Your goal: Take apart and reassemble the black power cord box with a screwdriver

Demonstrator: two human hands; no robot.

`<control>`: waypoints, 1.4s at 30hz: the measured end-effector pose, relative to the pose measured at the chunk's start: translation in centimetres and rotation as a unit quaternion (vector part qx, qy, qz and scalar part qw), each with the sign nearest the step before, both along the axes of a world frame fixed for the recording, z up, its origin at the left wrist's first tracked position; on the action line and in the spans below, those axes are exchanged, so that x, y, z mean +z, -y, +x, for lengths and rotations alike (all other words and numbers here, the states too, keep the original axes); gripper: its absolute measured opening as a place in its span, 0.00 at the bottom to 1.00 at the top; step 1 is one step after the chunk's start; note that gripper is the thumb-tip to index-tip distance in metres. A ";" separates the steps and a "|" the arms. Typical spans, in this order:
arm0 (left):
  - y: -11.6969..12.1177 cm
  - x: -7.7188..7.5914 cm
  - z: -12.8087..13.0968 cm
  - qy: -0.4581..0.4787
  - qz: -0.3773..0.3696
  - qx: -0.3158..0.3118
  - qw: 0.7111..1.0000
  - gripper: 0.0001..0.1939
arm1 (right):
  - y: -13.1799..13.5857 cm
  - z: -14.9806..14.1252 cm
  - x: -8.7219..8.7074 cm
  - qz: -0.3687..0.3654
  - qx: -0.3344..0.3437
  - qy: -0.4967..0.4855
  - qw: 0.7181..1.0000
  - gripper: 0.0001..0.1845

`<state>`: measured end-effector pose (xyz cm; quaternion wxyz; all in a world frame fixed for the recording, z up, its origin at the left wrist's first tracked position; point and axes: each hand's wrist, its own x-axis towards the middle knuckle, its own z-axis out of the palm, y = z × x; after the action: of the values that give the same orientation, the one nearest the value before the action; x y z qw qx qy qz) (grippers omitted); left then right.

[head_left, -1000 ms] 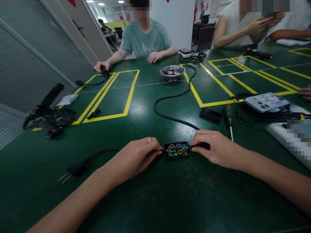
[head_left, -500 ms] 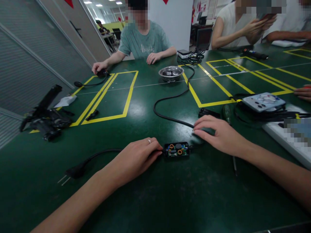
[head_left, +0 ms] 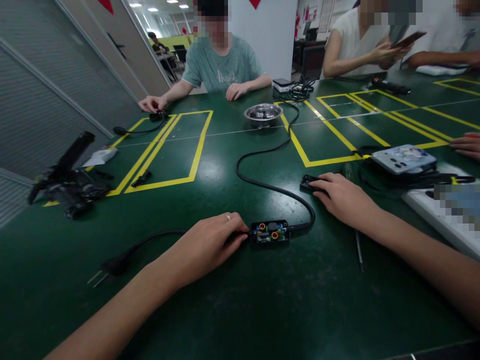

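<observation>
An open black plastic case with a circuit board [head_left: 270, 232] lies face up on the green table; copper-wound coils show on the board. My left hand [head_left: 217, 235] is closed in a pinch on the power cord at the case's left end. Past that hand, the cord runs left to a two-pin plug [head_left: 116, 265]. My right hand [head_left: 343, 197] grips a black case cover [head_left: 306, 182] by its right end, the fingers partly hiding it. From the case's right end a black cable [head_left: 270, 186] curves away to the back. Under my right wrist lies a screwdriver [head_left: 359, 250].
A metal bowl [head_left: 263, 115] with small parts stands mid-table. Black gear [head_left: 73, 185] lies at left; a patterned phone-like device [head_left: 404, 158] and a white panel [head_left: 442, 215] are at right. Across the table, a person in green [head_left: 228, 65] touches a black part.
My right hand has left the cable by the case and moved right and slightly back, onto the black cover. My left hand stays at the cord.
</observation>
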<state>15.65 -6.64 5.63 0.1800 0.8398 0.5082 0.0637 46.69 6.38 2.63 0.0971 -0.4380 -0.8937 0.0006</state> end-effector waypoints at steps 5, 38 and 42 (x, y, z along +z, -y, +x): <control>0.0 0.0 0.0 0.004 -0.008 0.001 1.000 0.05 | 0.5 0.2 0.6 -0.042 0.005 -0.011 0.999 0.20; -0.1 0.0 0.2 0.007 -0.016 0.016 1.000 0.05 | 1.3 -0.1 4.7 -0.026 -0.049 -0.246 0.968 0.20; -0.1 0.0 0.2 0.009 -0.018 0.015 1.000 0.05 | 2.1 -0.4 5.4 -0.040 -0.065 -0.281 0.957 0.17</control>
<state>15.82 -6.54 5.68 0.1984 0.8284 0.5198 0.0649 46.34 4.27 8.07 0.3264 -0.4809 -0.7993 0.1525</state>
